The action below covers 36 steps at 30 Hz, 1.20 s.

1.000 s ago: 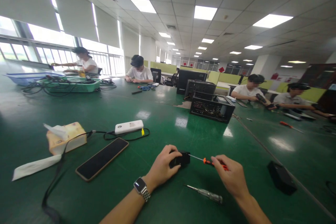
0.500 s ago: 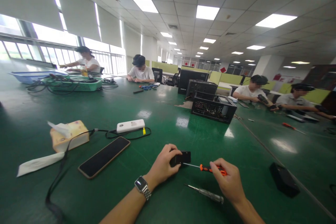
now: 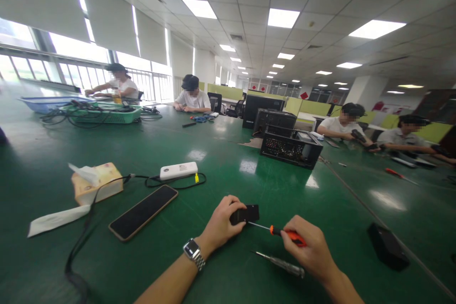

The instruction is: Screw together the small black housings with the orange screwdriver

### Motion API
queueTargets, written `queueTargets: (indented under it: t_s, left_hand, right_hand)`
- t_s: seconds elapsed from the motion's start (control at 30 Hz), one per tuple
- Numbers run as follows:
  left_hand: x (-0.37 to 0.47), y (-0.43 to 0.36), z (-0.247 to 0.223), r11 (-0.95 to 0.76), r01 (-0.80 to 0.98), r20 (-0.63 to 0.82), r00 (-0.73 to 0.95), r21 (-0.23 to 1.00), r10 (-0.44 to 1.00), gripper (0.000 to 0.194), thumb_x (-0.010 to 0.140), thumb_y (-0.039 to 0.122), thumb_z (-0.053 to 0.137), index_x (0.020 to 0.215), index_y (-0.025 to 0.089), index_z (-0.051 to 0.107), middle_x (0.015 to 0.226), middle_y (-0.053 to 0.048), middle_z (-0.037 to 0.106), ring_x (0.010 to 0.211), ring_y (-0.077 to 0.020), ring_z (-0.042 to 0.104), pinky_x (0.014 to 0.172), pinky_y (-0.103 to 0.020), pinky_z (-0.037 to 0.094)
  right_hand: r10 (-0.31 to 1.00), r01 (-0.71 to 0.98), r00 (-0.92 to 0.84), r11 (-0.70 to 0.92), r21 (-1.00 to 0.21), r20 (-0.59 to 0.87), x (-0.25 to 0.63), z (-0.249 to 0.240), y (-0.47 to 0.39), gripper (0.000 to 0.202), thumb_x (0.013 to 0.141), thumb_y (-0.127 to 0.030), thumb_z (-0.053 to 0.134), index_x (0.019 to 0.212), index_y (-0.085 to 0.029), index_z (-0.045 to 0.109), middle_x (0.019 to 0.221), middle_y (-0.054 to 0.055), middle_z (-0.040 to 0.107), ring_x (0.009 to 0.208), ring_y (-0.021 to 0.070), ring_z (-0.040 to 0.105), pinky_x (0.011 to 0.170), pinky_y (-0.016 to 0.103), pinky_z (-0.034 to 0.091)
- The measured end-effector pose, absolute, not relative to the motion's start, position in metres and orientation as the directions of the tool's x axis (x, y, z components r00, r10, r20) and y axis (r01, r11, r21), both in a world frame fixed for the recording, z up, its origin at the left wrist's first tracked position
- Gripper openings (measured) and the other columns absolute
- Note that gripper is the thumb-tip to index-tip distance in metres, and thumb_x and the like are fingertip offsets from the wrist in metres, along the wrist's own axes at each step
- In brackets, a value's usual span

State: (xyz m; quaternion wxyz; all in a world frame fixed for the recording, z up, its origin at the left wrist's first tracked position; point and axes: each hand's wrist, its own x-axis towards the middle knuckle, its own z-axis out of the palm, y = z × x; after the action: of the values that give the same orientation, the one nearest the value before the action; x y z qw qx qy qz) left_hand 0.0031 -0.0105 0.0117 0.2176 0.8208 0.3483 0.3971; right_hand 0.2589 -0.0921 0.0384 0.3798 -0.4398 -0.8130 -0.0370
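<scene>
Near the front middle of the green table, my left hand (image 3: 223,223), with a watch on its wrist, grips a small flat black part (image 3: 252,213) from its left side. My right hand (image 3: 308,244) is closed on the handle of an orange and black screwdriver (image 3: 290,235). The screwdriver points left, and its tip meets the lower edge of the black part by my left fingertips. A second screwdriver with a clear handle (image 3: 285,264) lies on the table below, between my hands.
Left are a phone (image 3: 143,211), a tissue pack (image 3: 98,183), a white device (image 3: 178,170) and a black cable. A black box (image 3: 387,247) lies right. Open computer cases (image 3: 292,146) and baskets (image 3: 121,115) stand farther back. Several people sit around the table.
The fingers of my right hand have shifted on the orange screwdriver's handle, showing more of it. My left hand and the black part have hardly moved. The view has shifted slightly.
</scene>
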Motion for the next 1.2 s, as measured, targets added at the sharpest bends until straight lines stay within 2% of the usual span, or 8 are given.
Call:
queueTargets:
  t_s: [0.1, 0.23, 0.4, 0.47, 0.6, 0.9, 1.1, 1.2]
  left_hand:
    - [0.003, -0.011, 0.013, -0.666, 0.397, 0.498, 0.451, 0.632, 0.741, 0.037, 0.071, 0.01, 0.069, 0.104, 0.024, 0.063, 0.108, -0.005, 0.055, 0.102, -0.0222, 0.054, 0.092, -0.036, 0.047]
    - [0.005, -0.014, 0.016, -0.688, 0.401, 0.509, 0.471, 0.604, 0.721, 0.036, 0.07, 0.01, 0.069, 0.103, 0.024, 0.063, 0.107, -0.005, 0.056, 0.101, -0.022, 0.054, 0.09, -0.035, 0.047]
    - [0.007, -0.015, 0.015, -0.713, 0.41, 0.534, 0.475, 0.569, 0.699, 0.036, 0.07, 0.009, 0.07, 0.103, 0.023, 0.064, 0.105, -0.005, 0.056, 0.099, -0.0218, 0.055, 0.089, -0.034, 0.047]
    - [0.007, -0.014, 0.014, -0.708, 0.417, 0.532, 0.469, 0.571, 0.705, 0.036, 0.07, 0.01, 0.07, 0.103, 0.023, 0.064, 0.105, -0.005, 0.056, 0.099, -0.0218, 0.055, 0.088, -0.034, 0.047]
    - [0.005, -0.012, 0.013, -0.69, 0.42, 0.519, 0.457, 0.589, 0.722, 0.036, 0.071, 0.01, 0.07, 0.103, 0.024, 0.064, 0.104, -0.005, 0.057, 0.098, -0.022, 0.056, 0.088, -0.035, 0.048]
    - [0.002, -0.009, 0.012, -0.645, 0.405, 0.501, 0.411, 0.648, 0.762, 0.034, 0.072, 0.014, 0.07, 0.104, 0.024, 0.066, 0.102, -0.005, 0.058, 0.096, -0.0221, 0.057, 0.088, -0.036, 0.047]
    - [-0.002, -0.007, 0.011, -0.64, 0.397, 0.49, 0.419, 0.658, 0.764, 0.034, 0.073, 0.016, 0.07, 0.105, 0.025, 0.068, 0.102, -0.005, 0.059, 0.097, -0.0221, 0.058, 0.088, -0.035, 0.047]
    - [-0.004, -0.005, 0.012, -0.635, 0.4, 0.486, 0.416, 0.661, 0.768, 0.033, 0.073, 0.017, 0.068, 0.105, 0.025, 0.068, 0.103, -0.005, 0.06, 0.097, -0.022, 0.058, 0.089, -0.034, 0.047]
  right_hand:
    - [0.666, 0.732, -0.346, 0.632, -0.254, 0.661, 0.258, 0.045, -0.094, 0.009, 0.086, -0.015, 0.056, 0.077, -0.018, 0.058, 0.068, 0.002, 0.057, 0.06, 0.0129, 0.052, 0.056, 0.025, 0.04]
    - [0.61, 0.718, -0.351, 0.662, -0.214, 0.71, 0.255, 0.047, -0.098, 0.003, 0.086, -0.016, 0.061, 0.088, -0.016, 0.06, 0.075, 0.005, 0.062, 0.066, 0.014, 0.058, 0.059, 0.024, 0.044]
    - [0.572, 0.775, -0.349, 0.621, -0.114, 0.742, 0.247, 0.039, -0.103, 0.003, 0.086, -0.019, 0.061, 0.084, -0.018, 0.061, 0.063, 0.001, 0.062, 0.051, 0.0113, 0.054, 0.051, 0.023, 0.039]
    - [0.611, 0.794, -0.312, 0.588, -0.154, 0.728, 0.244, 0.038, -0.103, 0.006, 0.089, -0.022, 0.058, 0.085, -0.018, 0.062, 0.065, 0.001, 0.063, 0.052, 0.0118, 0.056, 0.053, 0.024, 0.041]
    - [0.661, 0.806, -0.239, 0.543, -0.234, 0.711, 0.244, 0.04, -0.101, 0.013, 0.091, -0.024, 0.054, 0.101, -0.018, 0.059, 0.079, 0.005, 0.065, 0.064, 0.0148, 0.061, 0.06, 0.025, 0.046]
    - [0.65, 0.692, -0.352, 0.665, -0.28, 0.673, 0.246, 0.042, -0.104, 0.015, 0.09, -0.017, 0.051, 0.104, -0.021, 0.055, 0.093, 0.007, 0.06, 0.078, 0.0151, 0.062, 0.068, 0.024, 0.05]
    - [0.662, 0.754, -0.276, 0.599, -0.27, 0.697, 0.247, 0.036, -0.098, 0.008, 0.09, -0.025, 0.057, 0.092, -0.019, 0.061, 0.075, 0.003, 0.061, 0.063, 0.0139, 0.057, 0.058, 0.024, 0.044]
    - [0.734, 0.774, -0.216, 0.53, -0.345, 0.644, 0.244, 0.032, -0.094, 0.017, 0.09, -0.032, 0.057, 0.081, -0.019, 0.063, 0.069, 0.002, 0.063, 0.059, 0.0134, 0.057, 0.057, 0.024, 0.041]
